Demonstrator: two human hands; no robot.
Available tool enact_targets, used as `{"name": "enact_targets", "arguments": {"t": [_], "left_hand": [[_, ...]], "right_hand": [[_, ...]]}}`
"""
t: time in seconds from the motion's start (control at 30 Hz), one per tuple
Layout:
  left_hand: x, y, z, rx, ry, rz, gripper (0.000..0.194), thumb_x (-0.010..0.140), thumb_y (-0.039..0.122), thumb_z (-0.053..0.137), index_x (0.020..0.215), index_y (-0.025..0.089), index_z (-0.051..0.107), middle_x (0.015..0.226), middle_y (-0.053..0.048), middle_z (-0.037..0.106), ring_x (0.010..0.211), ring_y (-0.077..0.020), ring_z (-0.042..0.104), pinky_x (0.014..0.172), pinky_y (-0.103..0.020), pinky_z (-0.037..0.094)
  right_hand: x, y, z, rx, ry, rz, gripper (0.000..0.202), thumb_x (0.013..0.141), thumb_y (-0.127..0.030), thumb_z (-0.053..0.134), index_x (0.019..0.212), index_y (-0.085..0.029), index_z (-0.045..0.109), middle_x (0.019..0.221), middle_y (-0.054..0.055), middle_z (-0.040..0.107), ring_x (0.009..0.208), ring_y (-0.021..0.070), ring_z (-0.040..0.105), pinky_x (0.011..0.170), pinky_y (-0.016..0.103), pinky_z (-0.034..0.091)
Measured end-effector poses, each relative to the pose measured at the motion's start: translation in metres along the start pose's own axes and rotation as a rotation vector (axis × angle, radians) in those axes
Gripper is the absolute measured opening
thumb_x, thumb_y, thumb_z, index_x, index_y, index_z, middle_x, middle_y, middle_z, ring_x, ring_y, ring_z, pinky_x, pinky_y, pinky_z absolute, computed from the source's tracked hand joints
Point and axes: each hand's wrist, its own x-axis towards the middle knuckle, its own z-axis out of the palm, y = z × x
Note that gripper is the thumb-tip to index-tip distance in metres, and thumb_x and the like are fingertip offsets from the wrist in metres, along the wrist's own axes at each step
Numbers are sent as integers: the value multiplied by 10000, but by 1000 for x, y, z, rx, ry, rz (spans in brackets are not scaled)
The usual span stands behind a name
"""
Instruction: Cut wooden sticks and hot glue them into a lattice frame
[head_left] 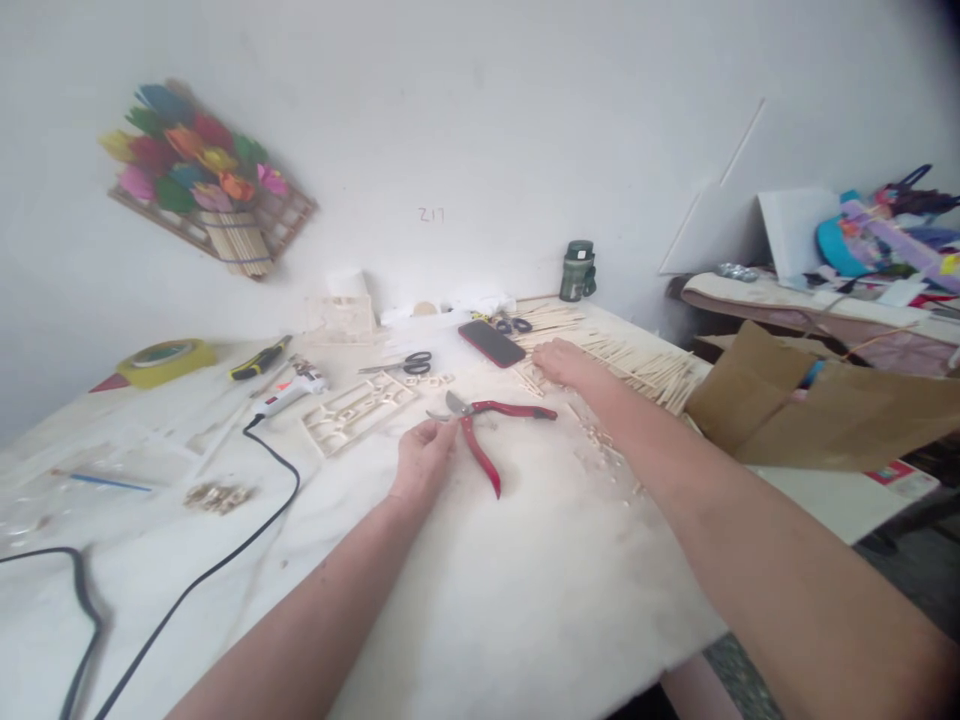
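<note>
Red-handled pruning shears (480,455) lie with handles spread on the white table (480,600). My left hand (426,455) is closed beside the shears' blades, its fingertips touching or very near them; what it pinches is too small to make out. My right hand (559,362) reaches to the near end of the thin wooden sticks (652,370), just right of a dark phone (491,343); its fingers are curled down and whatever they hold is hidden. Left of the shears sits a wooden lattice frame (360,412). Small cut pieces (596,432) lie beside my right forearm.
Black scissors (416,363), a white glue gun (289,396) with its black cord, a yellow cutter (259,362) and yellow tape (165,362) lie on the left. A green bottle (576,272) stands at the back. An open cardboard box (810,410) is at the right.
</note>
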Motion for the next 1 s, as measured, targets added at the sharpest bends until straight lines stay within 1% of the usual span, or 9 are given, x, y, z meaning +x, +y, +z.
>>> {"name": "enact_targets", "arguments": {"t": [0.17,0.27,0.37,0.53,0.63,0.73,0.83,0.93,1.0], "left_hand": [[0,-3,0,-7,0,0,396,671,492,575,481,169,445,456,31,448,457,-84,387,489,-226,317],[-1,-1,0,-9,2,-2,403,672,489,575,471,168,437,448,30,437,455,-82,379,489,-226,317],[0,-1,1,3,2,-2,410,673,495,573,467,167,438,445,31,427,452,-82,372,491,-226,317],[2,-5,0,16,4,21,415,679,503,564,466,165,448,451,25,433,458,-85,378,496,-227,320],[2,-5,0,10,13,29,408,686,495,562,474,165,450,460,24,439,465,-84,384,497,-223,323],[0,-3,1,-38,31,46,389,691,477,565,490,163,453,471,21,459,467,-80,398,500,-217,335],[0,0,0,-127,46,43,352,681,464,583,543,161,468,504,20,503,446,-71,408,483,-213,342],[3,3,-5,-194,45,21,331,665,467,599,611,153,508,562,9,559,430,-69,431,465,-216,354],[7,5,-11,-208,56,17,335,652,471,610,669,142,550,605,-4,589,444,-70,451,479,-218,373]], "right_hand": [[0,-1,1,63,-58,45,238,810,-153,445,987,-143,604,1010,124,623,942,208,563,750,279,377],[-1,-2,0,44,-40,24,244,801,-130,448,994,-148,596,1004,114,620,928,213,567,707,278,385],[-3,-4,-2,3,-11,0,231,785,-87,439,921,-138,619,964,115,618,876,214,579,655,278,381],[-5,-12,-7,-11,40,96,274,820,-79,367,956,-143,597,956,116,609,832,202,582,621,282,359],[-6,-22,-13,6,70,111,283,837,-91,350,1000,-149,574,955,113,607,828,191,572,614,276,340],[-9,-33,-21,5,175,81,281,846,-99,348,1013,-152,568,967,116,593,824,183,547,603,276,318],[-14,-49,-34,-22,327,4,255,861,-120,352,969,-153,580,943,105,585,835,182,515,613,278,302],[-20,-70,-52,-46,489,-100,272,882,-123,323,941,-152,587,894,87,587,786,167,496,622,283,294],[-25,-87,-65,-38,583,-217,257,886,-133,333,904,-153,589,854,74,586,749,156,483,615,282,290]]}}
